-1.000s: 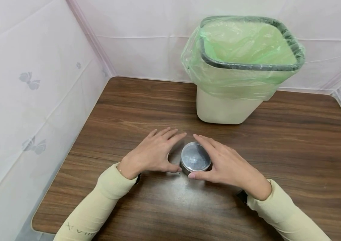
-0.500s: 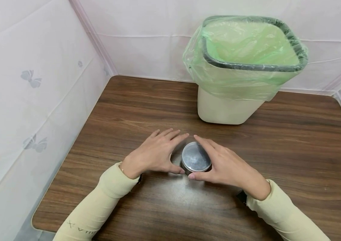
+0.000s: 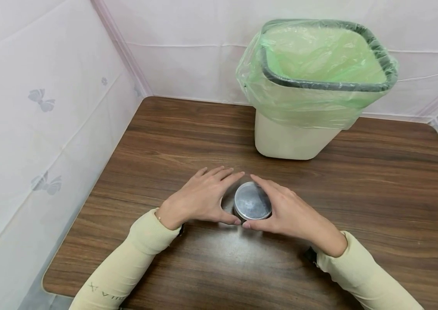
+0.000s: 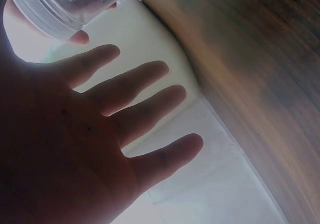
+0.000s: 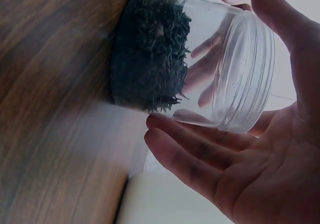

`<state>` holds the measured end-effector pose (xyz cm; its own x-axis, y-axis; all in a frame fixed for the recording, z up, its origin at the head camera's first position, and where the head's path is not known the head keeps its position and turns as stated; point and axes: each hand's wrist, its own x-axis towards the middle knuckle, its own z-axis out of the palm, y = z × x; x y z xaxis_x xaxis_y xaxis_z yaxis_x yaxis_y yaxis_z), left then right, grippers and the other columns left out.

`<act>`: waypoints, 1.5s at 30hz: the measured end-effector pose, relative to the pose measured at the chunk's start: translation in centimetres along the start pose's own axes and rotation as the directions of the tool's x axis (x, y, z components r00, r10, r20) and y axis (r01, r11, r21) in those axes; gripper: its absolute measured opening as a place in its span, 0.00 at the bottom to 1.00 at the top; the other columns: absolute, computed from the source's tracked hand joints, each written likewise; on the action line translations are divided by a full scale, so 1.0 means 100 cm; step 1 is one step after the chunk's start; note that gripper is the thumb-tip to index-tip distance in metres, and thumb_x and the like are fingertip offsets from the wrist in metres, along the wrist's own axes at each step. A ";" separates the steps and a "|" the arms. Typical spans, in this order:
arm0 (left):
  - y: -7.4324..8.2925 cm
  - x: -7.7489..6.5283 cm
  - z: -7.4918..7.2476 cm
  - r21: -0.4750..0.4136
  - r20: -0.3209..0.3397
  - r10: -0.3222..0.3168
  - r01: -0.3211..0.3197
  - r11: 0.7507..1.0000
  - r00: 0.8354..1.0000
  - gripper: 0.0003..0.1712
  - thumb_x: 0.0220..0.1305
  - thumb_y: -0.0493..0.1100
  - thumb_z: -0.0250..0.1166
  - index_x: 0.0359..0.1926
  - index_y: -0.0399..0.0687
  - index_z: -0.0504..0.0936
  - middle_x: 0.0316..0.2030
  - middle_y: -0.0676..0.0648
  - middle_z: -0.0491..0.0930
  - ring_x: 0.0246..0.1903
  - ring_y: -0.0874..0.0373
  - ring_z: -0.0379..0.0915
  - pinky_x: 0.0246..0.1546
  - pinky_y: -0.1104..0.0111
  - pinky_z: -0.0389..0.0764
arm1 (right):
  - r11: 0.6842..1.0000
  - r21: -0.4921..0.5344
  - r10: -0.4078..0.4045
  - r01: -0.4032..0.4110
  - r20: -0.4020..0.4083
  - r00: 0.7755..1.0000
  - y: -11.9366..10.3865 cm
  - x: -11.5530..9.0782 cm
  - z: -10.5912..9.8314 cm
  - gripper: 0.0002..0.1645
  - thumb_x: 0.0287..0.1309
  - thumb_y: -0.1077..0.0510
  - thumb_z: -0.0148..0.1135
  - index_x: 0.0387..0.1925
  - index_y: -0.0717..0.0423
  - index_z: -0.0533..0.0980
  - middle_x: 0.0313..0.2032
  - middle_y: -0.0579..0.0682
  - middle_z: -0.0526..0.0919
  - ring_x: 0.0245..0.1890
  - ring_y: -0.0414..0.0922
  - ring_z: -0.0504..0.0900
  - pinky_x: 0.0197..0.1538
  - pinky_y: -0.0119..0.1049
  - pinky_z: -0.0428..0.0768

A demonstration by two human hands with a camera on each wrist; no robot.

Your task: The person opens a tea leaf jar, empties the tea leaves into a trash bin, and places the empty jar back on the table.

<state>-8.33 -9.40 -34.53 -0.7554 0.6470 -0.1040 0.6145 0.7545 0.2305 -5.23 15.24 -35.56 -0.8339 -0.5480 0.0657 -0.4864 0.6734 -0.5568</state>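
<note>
Pale yellow, softly wrinkled sleeves (image 3: 366,272) are worn with thick, bunched cuffs (image 3: 152,234), dark, only partly legible lettering (image 3: 105,294) is shown along the left sleeve, and small black pieces (image 3: 311,255) are partly hidden beneath both cuffs.

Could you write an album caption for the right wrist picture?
A right hand beside a clear jar partly filled with dark shreds on a wood-grain table.

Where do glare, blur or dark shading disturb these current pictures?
Head view: pale glare on the brown wood-grain table, in front of the round transparent jar. Left wrist view: the bare left grip dark against a bright background. Right wrist view: the table blurred, while the jar's dark shredded contents look sharper.
</note>
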 end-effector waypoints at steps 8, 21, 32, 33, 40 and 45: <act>-0.001 0.000 0.001 -0.023 -0.047 0.031 -0.032 0.999 0.998 0.64 0.44 0.81 0.67 0.77 0.57 0.61 0.72 0.47 0.66 0.70 0.46 0.61 0.66 0.44 0.62 | 0.996 0.069 0.054 -0.052 -0.026 0.998 -0.002 0.001 0.002 0.64 0.43 0.28 0.76 0.74 0.56 0.62 0.62 0.51 0.76 0.53 0.48 0.79 0.52 0.47 0.79; -0.002 -0.002 0.002 -0.088 -0.106 0.054 -0.064 0.994 0.993 0.64 0.43 0.83 0.65 0.77 0.58 0.62 0.69 0.49 0.69 0.66 0.53 0.67 0.62 0.52 0.69 | 0.979 0.146 0.150 -0.144 -0.035 0.988 -0.004 -0.003 -0.002 0.59 0.43 0.26 0.74 0.71 0.48 0.64 0.49 0.46 0.82 0.44 0.43 0.81 0.44 0.43 0.79; -0.001 0.000 0.001 -0.135 -0.131 0.069 -0.087 0.987 0.989 0.64 0.44 0.83 0.64 0.77 0.58 0.62 0.67 0.51 0.72 0.64 0.56 0.69 0.61 0.58 0.71 | 0.958 0.243 0.170 -0.151 -0.057 0.984 -0.006 -0.003 -0.005 0.53 0.44 0.34 0.78 0.69 0.44 0.65 0.49 0.45 0.82 0.44 0.43 0.82 0.45 0.44 0.80; 0.000 0.001 0.001 -0.140 -0.129 0.066 -0.084 0.987 0.990 0.64 0.44 0.83 0.64 0.77 0.58 0.62 0.67 0.51 0.72 0.64 0.56 0.69 0.61 0.58 0.71 | 0.956 0.251 0.169 -0.149 -0.062 0.984 -0.007 -0.003 -0.005 0.53 0.44 0.35 0.79 0.69 0.44 0.66 0.49 0.45 0.82 0.44 0.43 0.82 0.45 0.44 0.80; 0.002 0.000 -0.001 -0.173 -0.120 0.053 -0.073 0.982 0.991 0.64 0.43 0.83 0.65 0.77 0.59 0.62 0.67 0.51 0.72 0.64 0.57 0.68 0.62 0.58 0.70 | 0.950 0.287 0.157 -0.125 -0.093 0.983 -0.008 -0.003 -0.006 0.50 0.43 0.40 0.81 0.66 0.44 0.67 0.50 0.45 0.83 0.44 0.42 0.83 0.45 0.44 0.81; 0.004 0.001 -0.001 -0.176 -0.112 0.056 -0.075 0.981 0.992 0.64 0.44 0.83 0.64 0.77 0.58 0.61 0.68 0.51 0.71 0.65 0.58 0.68 0.62 0.59 0.69 | 0.942 0.313 0.158 -0.119 -0.103 0.982 -0.007 -0.003 -0.005 0.48 0.44 0.42 0.81 0.65 0.46 0.68 0.49 0.47 0.84 0.45 0.43 0.84 0.45 0.46 0.81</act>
<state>-8.18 -9.08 -34.37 -0.7405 0.6718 0.0176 0.6198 0.6725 0.4045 -4.73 15.19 -34.73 -0.9226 -0.3808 0.0616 -0.2775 0.5441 -0.7918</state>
